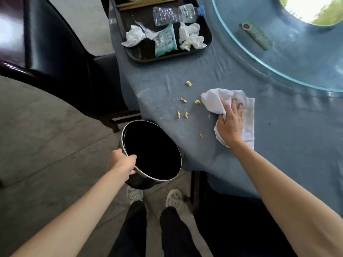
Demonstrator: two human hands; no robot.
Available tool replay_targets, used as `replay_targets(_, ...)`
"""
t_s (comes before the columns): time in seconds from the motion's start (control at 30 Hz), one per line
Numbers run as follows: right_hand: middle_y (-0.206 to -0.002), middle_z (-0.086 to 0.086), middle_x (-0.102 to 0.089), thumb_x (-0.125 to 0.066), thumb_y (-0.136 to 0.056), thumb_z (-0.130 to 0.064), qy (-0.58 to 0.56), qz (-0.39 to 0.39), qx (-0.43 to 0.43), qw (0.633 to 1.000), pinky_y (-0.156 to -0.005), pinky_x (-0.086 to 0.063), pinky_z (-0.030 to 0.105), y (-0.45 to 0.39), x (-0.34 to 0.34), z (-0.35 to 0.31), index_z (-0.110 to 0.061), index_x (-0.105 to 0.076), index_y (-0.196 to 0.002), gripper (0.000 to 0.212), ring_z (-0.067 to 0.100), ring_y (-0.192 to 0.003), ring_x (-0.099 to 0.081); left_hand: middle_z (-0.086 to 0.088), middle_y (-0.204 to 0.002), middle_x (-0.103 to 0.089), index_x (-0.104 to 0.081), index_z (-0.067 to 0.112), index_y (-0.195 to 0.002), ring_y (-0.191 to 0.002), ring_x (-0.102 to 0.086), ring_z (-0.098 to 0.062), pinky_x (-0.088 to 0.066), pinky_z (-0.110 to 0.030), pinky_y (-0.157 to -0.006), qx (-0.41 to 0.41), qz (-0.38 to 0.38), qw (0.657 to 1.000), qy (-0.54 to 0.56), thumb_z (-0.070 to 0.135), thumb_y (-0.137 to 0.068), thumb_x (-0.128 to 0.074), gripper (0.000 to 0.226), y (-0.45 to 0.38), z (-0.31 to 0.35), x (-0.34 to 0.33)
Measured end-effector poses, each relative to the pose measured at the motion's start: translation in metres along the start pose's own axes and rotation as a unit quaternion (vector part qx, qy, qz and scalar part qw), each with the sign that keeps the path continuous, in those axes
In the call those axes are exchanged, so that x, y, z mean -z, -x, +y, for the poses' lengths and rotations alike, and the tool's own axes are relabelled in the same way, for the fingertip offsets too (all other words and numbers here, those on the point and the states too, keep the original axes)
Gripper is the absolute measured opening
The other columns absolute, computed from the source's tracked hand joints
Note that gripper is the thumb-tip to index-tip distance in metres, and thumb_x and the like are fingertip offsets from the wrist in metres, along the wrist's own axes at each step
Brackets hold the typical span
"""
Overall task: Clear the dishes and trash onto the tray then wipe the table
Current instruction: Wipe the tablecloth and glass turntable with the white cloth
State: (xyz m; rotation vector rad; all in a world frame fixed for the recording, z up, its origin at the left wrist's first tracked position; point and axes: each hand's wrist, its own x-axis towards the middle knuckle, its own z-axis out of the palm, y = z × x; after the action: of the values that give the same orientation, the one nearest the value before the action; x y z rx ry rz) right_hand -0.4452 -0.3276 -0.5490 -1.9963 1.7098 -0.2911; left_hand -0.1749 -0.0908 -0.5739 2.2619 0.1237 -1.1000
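Stage: we judge the clearing done and the wiping under way.
Tray: at the far edge of the surface; we see on it a bottle, a wrapper, crumpled tissues and chopsticks. A dish at its far end is cut off by the frame, so we cannot tell what it is.
Crumbs: small yellow bits lie scattered on the blue cloth between tray and bin, left of the rag; these are what we see left to clear.
Rag: white, bunched at the front, spread flat behind, lying on the surface just right of the crumbs.
Right hand: its grip presses down on the rag, fingers spread and lightly curled into the folds.
Left hand: its grip is closed around the rim of the bin, thumb inside the lip.
Bin: round, dark inside, held tilted just below the surface edge, near the crumbs; we cannot see any contents.
Remaining: we judge that the crumbs must go over the edge into the bin, and the rest of the cloth be wiped.
Turntable: glass, at the right; a small placard lies on it.
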Motion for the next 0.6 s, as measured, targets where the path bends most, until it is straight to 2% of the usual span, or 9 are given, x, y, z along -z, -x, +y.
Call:
replay_targets(0.13, -0.167, 0.014, -0.02, -0.027, -0.084, -0.021, 0.005, -0.049, 0.134, 0.99, -0.128, -0.007, 0.041, 0.041, -0.024, -0.021, -0.019, -0.037, -0.155, 0.072, 0.034, -0.156, -0.008, -0.01, -0.102, -0.068, -0.063, 0.012, -0.105, -0.091, -0.068, -0.03, -0.062, -0.05, -0.061, -0.016, -0.008, 1.0, -0.01, -0.002, -0.08, -0.064, 0.029, 0.004, 0.008, 0.001)
replay_targets(0.23, -0.167, 0.004, -0.016, -0.032, -0.085, -0.018, -0.013, -0.09, 0.216, 0.972, -0.127, -0.009, 0.043, 0.086, -0.046, -0.042, -0.019, -0.035, -0.157, 0.072, 0.029, -0.157, -0.005, -0.011, -0.107, -0.069, -0.063, 0.01, -0.117, -0.091, -0.069, -0.031, -0.062, -0.049, -0.057, -0.02, -0.006, 1.0, -0.016, -0.001, -0.081, -0.066, 0.037, 0.006, 0.016, 0.002)
replay_targets(0.33, -0.166, 0.005, -0.024, -0.034, -0.085, -0.01, -0.079, -0.12, 0.26, 0.955, -0.125, -0.02, 0.052, 0.129, -0.066, -0.061, -0.021, -0.045, -0.152, 0.069, 0.032, -0.157, -0.012, -0.011, -0.1, -0.069, -0.064, 0.011, -0.108, -0.086, -0.069, -0.033, -0.062, -0.051, -0.058, -0.021, -0.009, 1.0, -0.016, -0.001, -0.082, -0.066, 0.028, 0.009, 0.024, 0.003)
replay_targets(0.4, -0.165, 0.008, -0.031, -0.034, -0.083, 0.0, -0.119, -0.127, 0.26, 0.95, -0.121, -0.028, 0.053, 0.141, -0.063, -0.072, -0.025, -0.051, -0.148, 0.072, 0.028, -0.156, -0.017, -0.011, -0.098, -0.069, -0.063, 0.012, -0.104, -0.086, -0.069, -0.033, -0.062, -0.048, -0.058, -0.014, -0.016, 1.0, -0.017, 0.0, -0.084, -0.067, 0.024, 0.008, 0.027, 0.004)
replay_targets(0.5, -0.163, 0.013, -0.032, -0.043, -0.075, 0.012, -0.162, -0.046, 0.256, 0.952, -0.119, -0.035, 0.043, 0.124, -0.03, -0.08, -0.024, -0.06, -0.141, 0.078, 0.026, -0.153, -0.028, -0.007, -0.094, -0.068, -0.06, 0.017, -0.106, -0.081, -0.07, -0.028, -0.06, -0.037, -0.053, -0.004, -0.034, 0.999, -0.001, -0.003, -0.086, -0.064, 0.028, 0.005, 0.03, 0.004)
replay_targets(0.6, -0.163, 0.013, -0.032, -0.044, -0.071, 0.019, -0.149, 0.077, 0.233, 0.958, -0.107, -0.041, 0.021, 0.074, 0.012, -0.073, -0.027, -0.063, -0.137, 0.083, 0.023, -0.149, -0.037, -0.002, -0.09, -0.067, -0.057, 0.02, -0.108, -0.079, -0.071, -0.025, -0.059, -0.034, -0.054, -0.006, -0.036, 0.999, -0.005, -0.003, -0.084, -0.063, 0.033, 0.002, 0.033, 0.003)
